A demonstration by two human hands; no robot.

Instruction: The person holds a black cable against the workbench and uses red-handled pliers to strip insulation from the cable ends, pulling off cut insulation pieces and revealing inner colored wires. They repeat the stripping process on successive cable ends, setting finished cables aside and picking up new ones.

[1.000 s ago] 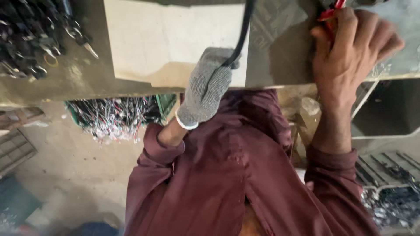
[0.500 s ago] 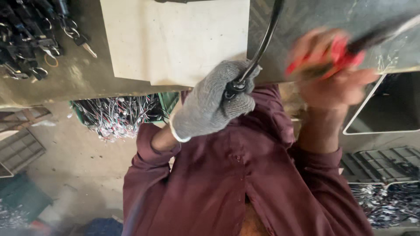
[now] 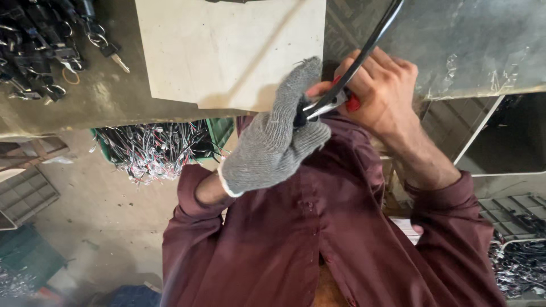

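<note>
Close against the chest, over a maroon button-up shirt (image 3: 318,239) of soft woven cloth, both hands meet on a black cable (image 3: 369,42). Covered by a grey knitted glove with a ribbed cuff, the left hand (image 3: 273,142) rises from a pushed-back sleeve, its fingers curled shut around the cable's lower end while the gloved forefinger points up toward the bench. Bare and turned knuckles-up, the right hand (image 3: 381,94) is clenched around a red-handled cutting tool (image 3: 333,102), whose thin metal tips sit against the cable just where it leaves the glove. That forearm runs down and outward to a rolled cuff.

Smooth, glossy and round in section, the cable climbs from between the two hands in a gentle slant and leaves the picture at the top, above the right hand.

Just beyond the left hand lies a pale, flat, matt board (image 3: 233,51) with square corners, resting on a worn, stained workbench (image 3: 85,108). Beyond the right hand is a dull grey metal sheet (image 3: 472,45) with wrinkled clear film along its edge. Below the bench, outward from the left hand, a green crate (image 3: 219,133) holds a tangle of thin multicoloured wires (image 3: 153,150). Farther out from the left hand, a heap of black connectors and rings (image 3: 40,45) covers the bench.
</note>
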